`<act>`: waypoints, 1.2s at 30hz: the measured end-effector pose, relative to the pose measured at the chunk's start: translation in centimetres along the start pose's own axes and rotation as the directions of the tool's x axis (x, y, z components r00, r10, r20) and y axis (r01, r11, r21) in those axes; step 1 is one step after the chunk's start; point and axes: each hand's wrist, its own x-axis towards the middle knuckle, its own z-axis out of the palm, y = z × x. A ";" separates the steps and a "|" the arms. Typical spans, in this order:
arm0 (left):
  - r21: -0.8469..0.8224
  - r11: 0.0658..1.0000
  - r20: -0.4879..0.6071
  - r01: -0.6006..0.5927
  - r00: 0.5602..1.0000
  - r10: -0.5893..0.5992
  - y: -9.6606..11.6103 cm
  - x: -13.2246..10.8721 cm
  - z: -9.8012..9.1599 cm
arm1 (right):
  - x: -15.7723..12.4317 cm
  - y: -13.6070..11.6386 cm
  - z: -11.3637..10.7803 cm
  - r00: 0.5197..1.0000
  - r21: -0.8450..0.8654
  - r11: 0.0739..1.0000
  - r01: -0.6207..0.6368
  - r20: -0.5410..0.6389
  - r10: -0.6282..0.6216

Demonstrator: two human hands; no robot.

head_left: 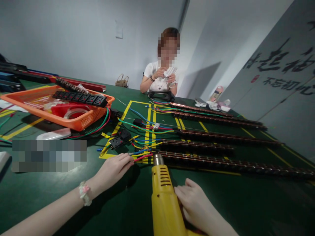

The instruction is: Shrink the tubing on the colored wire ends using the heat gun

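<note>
My right hand is wrapped round the body of a yellow heat gun. Its metal nozzle points at the near end of the closest long dark strip. My left hand, with a bead bracelet on the wrist, reaches forward and pinches the coloured wires at that strip's end, fingers pressed together. Several more long dark strips with red, blue, green and yellow wires lie side by side farther back on the green table. Small black sockets sit on the wire ends.
An orange basket with a black power strip and a tape roll stands at the left. Another person sits across the table handling something small. A white object lies by the basket. Small items sit at the far right.
</note>
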 end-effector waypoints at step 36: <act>-0.731 0.572 0.081 0.372 0.880 -0.468 0.5 2.3 0.7 | 5.5 -2.9 -0.7 0.961 -0.124 0.956 0.264 0.113 -0.251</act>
